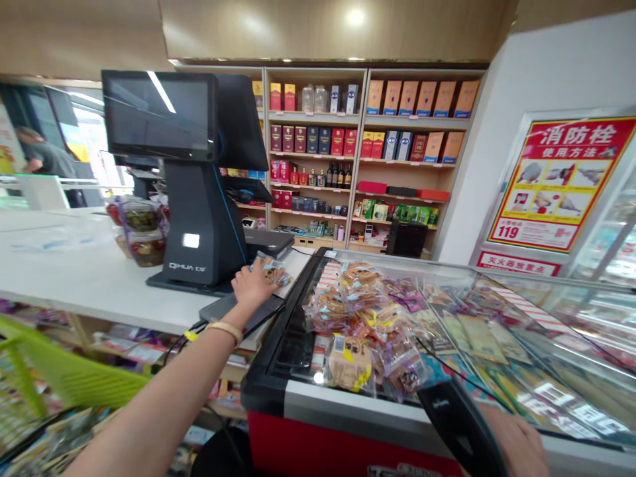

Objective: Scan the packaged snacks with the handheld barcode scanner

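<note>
At the counter's right end, my left hand (252,286) has its fingers closed on a small clear snack packet (276,273) with brown contents. The packet is over a flat dark device (218,309) beside the cash register. A black handheld barcode scanner (460,421) is gripped in my right hand (514,442) at the lower right, its head tilted up and left over the freezer's front edge. Just left of the scanner, a pile of clear snack packets (350,361) lies on the glass-topped freezer (342,401). Several hold round brown biscuit-like pieces; some have purple or yellow printing.
A dark cash register (199,205) stands on the white counter (54,268), with bagged food (142,228) behind it. A phone-like black object (297,348) lies left of the pile. A green basket (74,371) is at lower left. Shelves (318,122) line the back; a person (47,159) stands far left.
</note>
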`<state>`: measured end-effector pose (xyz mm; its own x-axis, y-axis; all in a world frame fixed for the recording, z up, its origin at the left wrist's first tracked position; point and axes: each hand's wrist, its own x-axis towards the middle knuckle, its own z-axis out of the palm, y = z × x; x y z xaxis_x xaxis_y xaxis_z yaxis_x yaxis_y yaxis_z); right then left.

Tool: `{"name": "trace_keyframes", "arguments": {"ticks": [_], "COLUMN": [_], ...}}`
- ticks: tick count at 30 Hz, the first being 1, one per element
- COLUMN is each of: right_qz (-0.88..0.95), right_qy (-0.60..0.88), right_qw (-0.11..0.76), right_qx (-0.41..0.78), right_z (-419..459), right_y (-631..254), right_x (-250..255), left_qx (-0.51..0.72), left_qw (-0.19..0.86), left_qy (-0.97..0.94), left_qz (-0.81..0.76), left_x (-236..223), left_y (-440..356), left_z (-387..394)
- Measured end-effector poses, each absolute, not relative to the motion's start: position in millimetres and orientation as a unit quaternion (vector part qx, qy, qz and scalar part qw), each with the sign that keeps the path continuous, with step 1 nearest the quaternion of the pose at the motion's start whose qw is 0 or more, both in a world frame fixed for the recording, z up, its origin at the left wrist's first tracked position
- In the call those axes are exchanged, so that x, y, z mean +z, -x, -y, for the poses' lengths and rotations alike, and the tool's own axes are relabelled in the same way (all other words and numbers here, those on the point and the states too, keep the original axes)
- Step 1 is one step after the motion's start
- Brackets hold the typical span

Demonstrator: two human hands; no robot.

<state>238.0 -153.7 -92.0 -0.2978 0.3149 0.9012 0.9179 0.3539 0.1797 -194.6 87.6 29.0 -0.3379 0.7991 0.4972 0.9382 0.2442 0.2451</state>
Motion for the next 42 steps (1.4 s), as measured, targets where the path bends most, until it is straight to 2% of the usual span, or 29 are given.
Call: {"name": "trace_keyframes", "arguments": {"ticks": [4,7,12,15,23,28,33,36,42], "right_qz": [0.709,0.708,0.702,0.694,0.692,0.679,0.671,0.667,0.626], "right_qy": [0.43,0.431,0.427,0.432,0.485,0.521,0.545,0.548,0.521], "right_qw": [0.414,0.426,0.455,0.48,0.481,0.482,0.471,0.471,0.504], "right_qx": [-0.376,-0.363,-0.342,-0.319,-0.232,-0.188,-0.174,-0.182,-0.287], "right_z": [155,157,160,162,165,162,157,156,159], "right_y": [-229,-226,-211,-192,-144,-132,-128,-134,-172], "right_x": [-84,-80,-64,-46,-12,-8,-9,-14,-30], "left_qx": [-0.311,-0.395,-0.607,-0.666,-0.696,-0.687,-0.681,-0.679,-0.631], "left_qw": [0.153,0.131,0.084,0.074,0.056,0.031,0.06,0.057,-0.051], "left_qy": [0.547,0.536,0.546,0.553,0.57,0.586,0.609,0.604,0.614], "left_qz": [0.762,0.734,0.571,0.496,0.434,0.428,0.402,0.413,0.472], "left_x": [28,29,18,3,-36,-47,-47,-48,-48], "left_y": [197,196,175,144,60,42,38,39,52], "left_z": [-84,-74,-29,9,61,67,72,71,63]}}
